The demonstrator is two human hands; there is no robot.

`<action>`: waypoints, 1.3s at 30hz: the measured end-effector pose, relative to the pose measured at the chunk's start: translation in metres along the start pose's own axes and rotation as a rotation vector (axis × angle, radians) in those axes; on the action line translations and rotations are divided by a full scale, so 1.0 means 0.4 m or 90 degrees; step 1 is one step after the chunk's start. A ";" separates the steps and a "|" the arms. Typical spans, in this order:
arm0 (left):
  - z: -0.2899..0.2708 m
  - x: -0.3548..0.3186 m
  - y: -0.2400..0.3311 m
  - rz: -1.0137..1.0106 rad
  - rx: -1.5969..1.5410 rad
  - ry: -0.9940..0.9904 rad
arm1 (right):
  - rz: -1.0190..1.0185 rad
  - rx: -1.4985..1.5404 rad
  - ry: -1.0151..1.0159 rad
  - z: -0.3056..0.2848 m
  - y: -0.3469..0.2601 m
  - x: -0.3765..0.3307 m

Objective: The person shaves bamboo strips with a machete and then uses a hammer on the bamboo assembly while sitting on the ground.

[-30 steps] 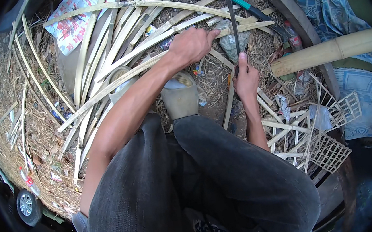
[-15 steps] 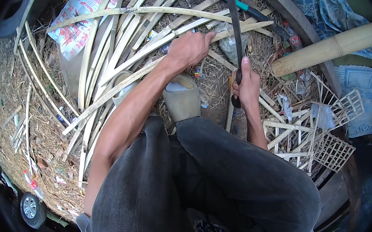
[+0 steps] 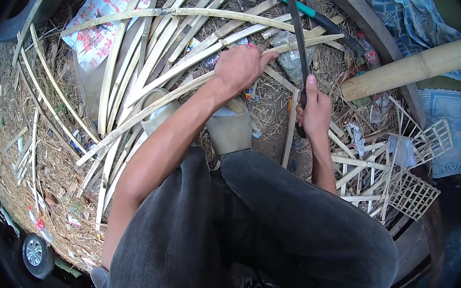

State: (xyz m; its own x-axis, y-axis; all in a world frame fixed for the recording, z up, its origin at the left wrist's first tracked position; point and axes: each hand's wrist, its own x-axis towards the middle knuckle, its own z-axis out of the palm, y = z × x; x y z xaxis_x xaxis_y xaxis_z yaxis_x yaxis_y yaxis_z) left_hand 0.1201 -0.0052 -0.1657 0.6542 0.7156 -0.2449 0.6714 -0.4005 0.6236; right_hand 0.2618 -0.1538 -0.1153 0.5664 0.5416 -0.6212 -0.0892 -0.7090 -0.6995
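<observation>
My left hand (image 3: pixel 241 69) is closed around a long, pale bamboo strip (image 3: pixel 323 40), its thumb pointing right along it. The strip runs from the lower left, over my shoes, to its tip at the upper right. In my right hand (image 3: pixel 315 109) is a long knife (image 3: pixel 297 26) with a dark blade, held by its handle with the thumb on top. The blade points away from me and crosses over the strip, right of my left hand; whether they touch I cannot tell. Many more bamboo strips (image 3: pixel 111 83) lie piled beyond my left arm.
A teal-and-black tool (image 3: pixel 309 11) lies beyond the knife. On the right are a thick bamboo pole (image 3: pixel 417 67), a curved grey rim (image 3: pixel 353 7), blue cloths (image 3: pixel 450 123) and woven bamboo lattice pieces (image 3: pixel 414 197). My shoes (image 3: pixel 230 130) stand on straw-littered ground.
The whole view has shifted slightly. My left hand has slid a little right, its thumb now lower and flatter. The knife stays upright across the strip with almost the same grip.
</observation>
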 end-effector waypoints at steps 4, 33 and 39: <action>-0.004 -0.002 0.007 -0.012 -0.015 -0.026 | -0.218 0.189 0.047 -0.033 -0.195 -0.096; 0.039 -0.008 0.032 0.077 0.072 0.070 | -0.056 0.060 0.022 -0.017 -0.025 -0.051; 0.045 -0.016 0.016 0.070 0.101 0.092 | 0.069 0.045 0.007 -0.007 -0.043 -0.055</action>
State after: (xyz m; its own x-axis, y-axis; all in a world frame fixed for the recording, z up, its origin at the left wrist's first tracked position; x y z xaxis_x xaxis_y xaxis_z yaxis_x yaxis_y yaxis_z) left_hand 0.1266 -0.0227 -0.1736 0.6780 0.7321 -0.0661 0.6521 -0.5575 0.5138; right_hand 0.2530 -0.1548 -0.0885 0.5595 0.4586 -0.6904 -0.2072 -0.7291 -0.6523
